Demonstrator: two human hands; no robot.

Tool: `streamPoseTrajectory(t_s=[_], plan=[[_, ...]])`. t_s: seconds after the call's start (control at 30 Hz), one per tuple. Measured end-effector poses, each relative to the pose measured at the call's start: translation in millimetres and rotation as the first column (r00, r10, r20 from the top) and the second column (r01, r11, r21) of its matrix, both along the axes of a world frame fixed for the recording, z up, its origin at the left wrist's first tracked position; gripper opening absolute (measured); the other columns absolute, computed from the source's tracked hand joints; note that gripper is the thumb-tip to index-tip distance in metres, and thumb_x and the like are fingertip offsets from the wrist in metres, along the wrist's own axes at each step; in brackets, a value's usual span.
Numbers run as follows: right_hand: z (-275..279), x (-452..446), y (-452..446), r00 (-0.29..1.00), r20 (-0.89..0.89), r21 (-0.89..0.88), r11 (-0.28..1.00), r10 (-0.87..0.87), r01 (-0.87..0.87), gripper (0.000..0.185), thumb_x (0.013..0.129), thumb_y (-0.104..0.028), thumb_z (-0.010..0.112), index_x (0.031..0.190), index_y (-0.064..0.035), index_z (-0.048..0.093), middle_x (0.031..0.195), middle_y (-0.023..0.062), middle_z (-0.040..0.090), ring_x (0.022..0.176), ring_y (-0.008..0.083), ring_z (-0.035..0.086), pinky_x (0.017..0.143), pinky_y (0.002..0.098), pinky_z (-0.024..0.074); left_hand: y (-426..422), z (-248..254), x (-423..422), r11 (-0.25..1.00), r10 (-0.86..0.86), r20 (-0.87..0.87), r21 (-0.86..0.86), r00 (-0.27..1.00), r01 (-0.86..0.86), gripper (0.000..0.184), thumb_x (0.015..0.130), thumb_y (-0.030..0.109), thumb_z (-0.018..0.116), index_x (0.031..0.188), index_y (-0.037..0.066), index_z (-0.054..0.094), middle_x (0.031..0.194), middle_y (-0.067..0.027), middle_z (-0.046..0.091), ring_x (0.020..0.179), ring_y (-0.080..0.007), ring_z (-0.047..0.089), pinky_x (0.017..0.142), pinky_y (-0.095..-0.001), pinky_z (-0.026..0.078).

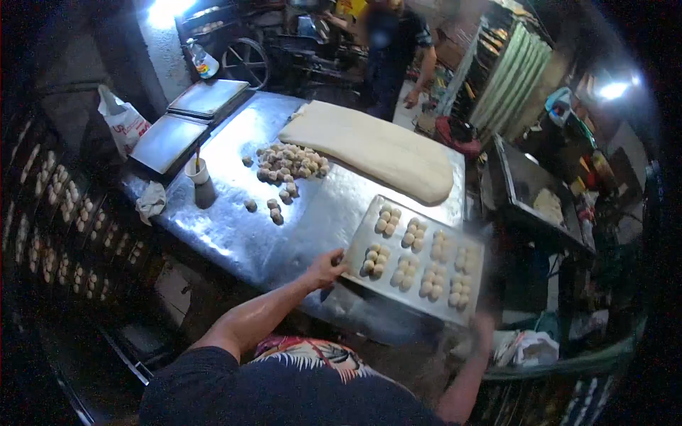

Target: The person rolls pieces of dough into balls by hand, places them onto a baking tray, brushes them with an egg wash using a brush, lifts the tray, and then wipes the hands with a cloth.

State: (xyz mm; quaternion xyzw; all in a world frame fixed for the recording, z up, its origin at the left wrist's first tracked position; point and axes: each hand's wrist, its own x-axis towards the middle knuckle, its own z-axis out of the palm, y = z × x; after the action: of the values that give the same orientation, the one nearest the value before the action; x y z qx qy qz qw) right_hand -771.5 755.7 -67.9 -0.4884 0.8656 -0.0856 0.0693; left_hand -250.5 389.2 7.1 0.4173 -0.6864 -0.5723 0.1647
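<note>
A metal baking tray (366, 275) bears several clusters of small round dough balls (406, 272), set out in two rows. My left hand (328, 268) is closed on the tray's left edge. At its near right corner my right hand (483, 328) grips the tray, blurred by motion, its fingers not clear. The tray's right part reaches past the table's near edge. Loose dough balls (288, 162) lie in a heap on the metal table (234, 234), a few strayed toward me. Behind the tray stretches a thick slab of pale dough (369, 149).
Two flat trays (169, 142) lie at the table's left end near a white cup (197, 170) and a cloth (150, 200). Racks of dough balls (60, 192) stand left. Another person (398, 53) is behind the table. A tilted dark tray (529, 188) stands right.
</note>
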Motion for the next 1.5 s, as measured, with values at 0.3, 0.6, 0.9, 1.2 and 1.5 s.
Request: streamPoseTrajectory(t_s=[0.3, 0.6, 0.9, 1.2, 1.5], plan=[[196, 207, -49, 0.237, 0.926, -0.367, 0.566, 0.292, 0.738, 0.062, 0.082, -0.017, 0.068, 0.139, 0.0034, 0.058, 0.125, 0.0150, 0.067, 0.110, 0.0289, 0.067, 0.094, 0.0392, 0.0560, -67, -17, 17, 0.828, 0.136, -0.187, 0.561, 0.973, -0.008, 0.052, 0.097, 0.026, 0.069, 0.143, 0.007, 0.056, 0.101, -0.0061, 0.068, 0.090, -0.0210, 0.067, 0.075, -0.0381, 0.059], [277, 238, -230, 0.219, 0.827, -0.387, 0.242, 0.518, 0.890, 0.068, 0.100, -0.050, 0.055, 0.145, 0.0014, 0.055, 0.133, 0.0147, 0.067, 0.121, 0.0278, 0.064, 0.109, 0.0471, 0.0472, -146, 102, 104, 0.797, 0.112, -0.888, 0.348, 0.445, 0.494, 0.058, 0.087, 0.005, 0.065, 0.143, 0.005, 0.049, 0.118, -0.0142, 0.064, 0.089, -0.0304, 0.072, 0.070, -0.0479, 0.067], [166, 478, -399, 0.951, 0.285, -0.284, 0.958, 0.120, -0.036, 0.061, 0.104, -0.047, 0.059, 0.148, -0.0048, 0.054, 0.144, 0.0214, 0.059, 0.137, 0.0384, 0.053, 0.117, 0.0499, 0.0405, -266, 170, 126, 0.876, 0.214, -0.933, 0.314, 0.290, 0.366, 0.059, 0.087, 0.000, 0.064, 0.144, 0.003, 0.048, 0.126, -0.0175, 0.067, 0.103, -0.0294, 0.072, 0.072, -0.0479, 0.067], [67, 518, -375, 0.991, 0.043, -0.071, 0.990, 0.127, -0.123, 0.079, 0.101, -0.063, 0.053, 0.164, -0.0195, 0.034, 0.172, 0.0183, 0.022, 0.158, 0.0413, 0.019, 0.126, 0.0584, 0.0177, -334, 154, 107, 0.919, 0.263, -0.929, 0.323, 0.259, 0.225, 0.057, 0.083, 0.002, 0.063, 0.138, -0.003, 0.050, 0.121, -0.0191, 0.070, 0.092, -0.0326, 0.075, 0.068, -0.0432, 0.067], [50, 515, -373, 0.993, -0.015, 0.009, 0.993, 0.116, -0.116, 0.083, 0.098, -0.066, 0.055, 0.166, -0.0258, 0.028, 0.173, 0.0138, 0.019, 0.158, 0.0396, 0.017, 0.126, 0.0577, 0.0183, -363, 129, 75, 0.888, 0.361, -0.881, 0.425, 0.305, 0.177, 0.054, 0.086, 0.006, 0.063, 0.139, 0.006, 0.052, 0.118, -0.0139, 0.069, 0.092, -0.0286, 0.072, 0.068, -0.0416, 0.063]])
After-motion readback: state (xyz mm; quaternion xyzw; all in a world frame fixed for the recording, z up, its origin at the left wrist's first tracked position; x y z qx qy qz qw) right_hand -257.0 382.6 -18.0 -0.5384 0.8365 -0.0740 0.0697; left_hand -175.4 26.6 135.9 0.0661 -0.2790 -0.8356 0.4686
